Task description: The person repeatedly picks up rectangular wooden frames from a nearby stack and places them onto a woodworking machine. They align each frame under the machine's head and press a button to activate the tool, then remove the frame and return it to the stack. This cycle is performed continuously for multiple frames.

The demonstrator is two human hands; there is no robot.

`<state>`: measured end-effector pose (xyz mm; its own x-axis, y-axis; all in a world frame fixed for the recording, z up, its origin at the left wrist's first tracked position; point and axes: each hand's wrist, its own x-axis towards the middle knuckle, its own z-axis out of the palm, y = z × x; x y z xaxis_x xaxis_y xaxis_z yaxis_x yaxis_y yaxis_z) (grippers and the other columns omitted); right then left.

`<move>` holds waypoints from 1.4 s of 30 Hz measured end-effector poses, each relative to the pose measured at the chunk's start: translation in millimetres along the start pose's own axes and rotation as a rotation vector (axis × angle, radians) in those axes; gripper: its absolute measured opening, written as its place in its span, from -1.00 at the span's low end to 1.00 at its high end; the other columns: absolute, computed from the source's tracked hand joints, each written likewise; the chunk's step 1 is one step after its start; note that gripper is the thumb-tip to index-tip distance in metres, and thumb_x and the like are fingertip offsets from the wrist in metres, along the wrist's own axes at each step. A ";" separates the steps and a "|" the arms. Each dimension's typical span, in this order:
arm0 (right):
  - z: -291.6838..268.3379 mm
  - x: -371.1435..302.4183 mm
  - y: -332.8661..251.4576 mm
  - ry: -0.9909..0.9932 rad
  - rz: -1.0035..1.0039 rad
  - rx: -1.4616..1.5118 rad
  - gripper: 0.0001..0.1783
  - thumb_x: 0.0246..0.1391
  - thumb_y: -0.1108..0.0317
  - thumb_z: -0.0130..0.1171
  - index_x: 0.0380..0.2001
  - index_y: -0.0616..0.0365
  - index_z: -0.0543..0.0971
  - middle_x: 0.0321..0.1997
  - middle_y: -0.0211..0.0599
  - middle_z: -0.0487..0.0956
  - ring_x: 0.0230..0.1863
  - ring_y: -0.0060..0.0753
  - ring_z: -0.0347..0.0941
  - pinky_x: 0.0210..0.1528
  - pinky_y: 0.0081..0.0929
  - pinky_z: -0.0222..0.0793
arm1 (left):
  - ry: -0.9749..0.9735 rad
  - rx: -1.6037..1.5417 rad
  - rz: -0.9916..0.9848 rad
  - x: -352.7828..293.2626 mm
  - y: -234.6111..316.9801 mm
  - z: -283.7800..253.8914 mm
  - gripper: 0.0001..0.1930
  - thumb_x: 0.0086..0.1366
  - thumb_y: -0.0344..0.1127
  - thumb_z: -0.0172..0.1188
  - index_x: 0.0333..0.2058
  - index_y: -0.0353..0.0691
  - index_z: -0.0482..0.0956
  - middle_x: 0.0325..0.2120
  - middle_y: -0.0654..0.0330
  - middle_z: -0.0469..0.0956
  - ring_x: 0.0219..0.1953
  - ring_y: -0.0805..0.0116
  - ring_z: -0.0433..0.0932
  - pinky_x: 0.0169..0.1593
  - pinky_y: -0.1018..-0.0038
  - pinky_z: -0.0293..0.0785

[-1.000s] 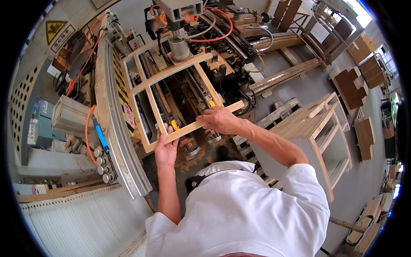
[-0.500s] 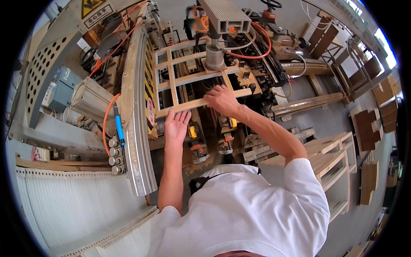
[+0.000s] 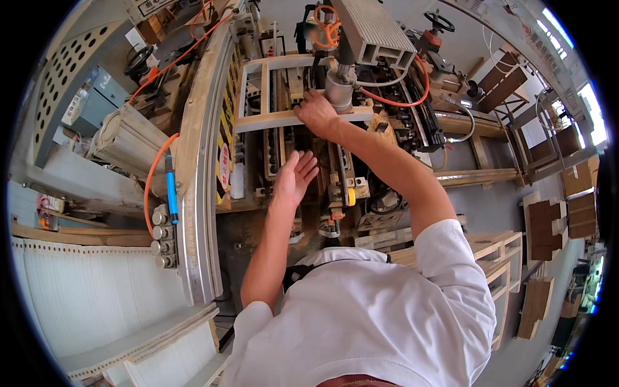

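A pale wooden frame (image 3: pixel 271 121) with crossing bars lies on the machine beneath a metal cylinder (image 3: pixel 338 90). My right hand (image 3: pixel 317 115) reaches across from the right and grips the frame's near bar, its fingers curled over the far side and partly hidden. Below that bar my left hand (image 3: pixel 296 177) is open, palm turned up and fingers stretched, apart from the wood and holding nothing. Dark rails and clamps of the machine (image 3: pixel 335 187) show beneath and around the hands.
A long metal-edged beam (image 3: pixel 196 193) with a blue tube (image 3: pixel 171 197) and an orange hose (image 3: pixel 149 187) runs along the left. White slatted panels (image 3: pixel 90 297) stand at lower left. Wooden frames (image 3: pixel 500 258) are stacked at right. A grey ribbed beam (image 3: pixel 380 32) overhangs the machine.
The wooden frame has moved away from me, deeper into the machine, with my right hand on its near bar. My left hand has come off the bar and shifted right.
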<state>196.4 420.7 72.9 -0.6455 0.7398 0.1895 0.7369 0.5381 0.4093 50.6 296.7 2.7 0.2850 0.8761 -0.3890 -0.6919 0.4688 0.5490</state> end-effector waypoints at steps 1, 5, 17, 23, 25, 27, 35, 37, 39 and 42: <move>1.1 2.6 -0.6 -0.024 0.009 0.018 -0.87 -0.12 0.33 0.17 -0.44 0.02 0.63 -0.35 -0.33 0.66 -0.09 -0.29 0.51 0.04 -0.33 0.23 | 0.006 -0.046 0.002 16.4 1.5 1.2 -0.58 0.36 0.03 0.08 -0.10 -0.26 0.46 -0.09 0.08 0.57 0.05 0.09 0.49 0.17 0.12 0.38; -3.7 9.3 -5.2 0.015 -0.041 0.048 -0.85 -0.12 0.33 0.16 -0.42 0.12 0.56 -0.45 -0.29 0.60 -0.23 -0.28 0.49 -0.02 -0.38 0.24 | -0.009 -0.313 0.090 81.4 20.2 3.5 -0.40 0.34 0.22 -0.02 -0.01 -0.27 0.37 -0.02 0.09 0.47 0.09 0.12 0.41 0.23 0.10 0.22; -1.2 11.0 -2.0 -0.066 -0.071 0.090 -0.85 -0.11 0.36 0.20 -0.39 0.08 0.62 -0.36 -0.29 0.66 -0.13 -0.28 0.53 0.07 -0.26 0.21 | 0.115 -0.417 0.295 60.6 -20.3 11.1 -0.63 0.38 0.01 0.06 -0.10 -0.19 0.40 -0.19 0.22 0.41 -0.12 0.26 0.39 0.12 0.17 0.32; 0.1 10.3 1.3 -0.106 -0.109 0.065 -0.83 -0.09 0.40 0.22 -0.34 0.08 0.62 -0.36 -0.27 0.66 -0.20 -0.28 0.57 0.12 -0.19 0.16 | 0.171 -0.449 0.188 -54.4 -73.4 7.6 -0.76 0.38 -0.11 0.10 -0.20 -0.15 0.45 -0.39 0.27 0.41 -0.26 0.28 0.40 0.05 0.22 0.38; 1.6 10.7 2.2 -0.097 -0.117 0.114 -0.86 -0.09 0.40 0.17 -0.38 0.13 0.58 -0.41 -0.25 0.63 -0.24 -0.25 0.53 0.05 -0.23 0.19 | 0.178 -0.461 0.134 -101.3 -92.9 8.5 -0.76 0.36 -0.13 0.12 -0.13 -0.14 0.45 -0.34 0.28 0.44 -0.18 0.27 0.44 0.09 0.24 0.39; 7.1 7.6 3.5 -0.114 -0.120 0.132 -0.88 -0.08 0.41 0.14 -0.40 0.15 0.56 -0.44 -0.24 0.61 -0.26 -0.23 0.51 0.01 -0.25 0.21 | 0.089 -0.407 0.077 -144.4 -105.4 7.4 -0.72 0.36 -0.13 0.12 -0.06 -0.12 0.45 -0.30 0.29 0.45 -0.08 0.25 0.46 0.13 0.26 0.38; -8.8 15.0 -12.4 -0.288 -0.033 0.008 -0.85 -0.01 0.36 0.20 -0.33 0.03 0.66 -0.31 -0.27 0.67 -0.16 -0.19 0.58 0.17 0.03 0.13 | 0.012 -0.271 -0.016 -248.1 -132.6 -29.4 -0.60 0.26 -0.10 0.25 -0.02 -0.14 0.42 -0.15 0.28 0.40 0.09 0.22 0.39 0.21 0.24 0.29; -13.5 17.8 -22.2 -0.272 -0.007 -0.072 -0.81 0.01 0.36 0.20 -0.26 0.02 0.67 -0.29 -0.31 0.67 -0.13 -0.18 0.58 0.20 0.09 0.10 | 0.015 -0.261 -0.028 -268.1 -135.1 -42.5 -0.58 0.25 -0.10 0.26 -0.01 -0.16 0.42 -0.15 0.27 0.39 0.09 0.20 0.39 0.22 0.22 0.28; -21.2 18.7 -31.1 -0.290 0.030 -0.125 -0.78 0.00 0.35 0.23 -0.23 0.00 0.68 -0.20 -0.37 0.68 -0.05 -0.21 0.55 0.22 0.13 0.06 | 0.051 -0.236 -0.053 -293.8 -139.1 -47.6 -0.61 0.23 -0.09 0.28 -0.06 -0.14 0.46 -0.21 0.28 0.40 0.06 0.22 0.40 0.20 0.23 0.31; -14.5 20.0 -34.3 -0.336 0.038 -0.138 -0.80 0.02 0.33 0.21 -0.24 -0.02 0.68 -0.20 -0.37 0.67 -0.02 -0.20 0.52 0.21 0.13 0.06 | 0.042 -0.231 -0.055 -328.8 -145.1 -61.7 -0.64 0.23 -0.08 0.29 -0.10 -0.13 0.49 -0.24 0.28 0.42 0.04 0.22 0.41 0.18 0.22 0.31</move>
<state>155.3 411.2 75.6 -0.4993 0.8620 -0.0871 0.7105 0.4649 0.5282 16.4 -66.3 5.3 0.3020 0.8423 -0.4464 -0.8107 0.4733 0.3446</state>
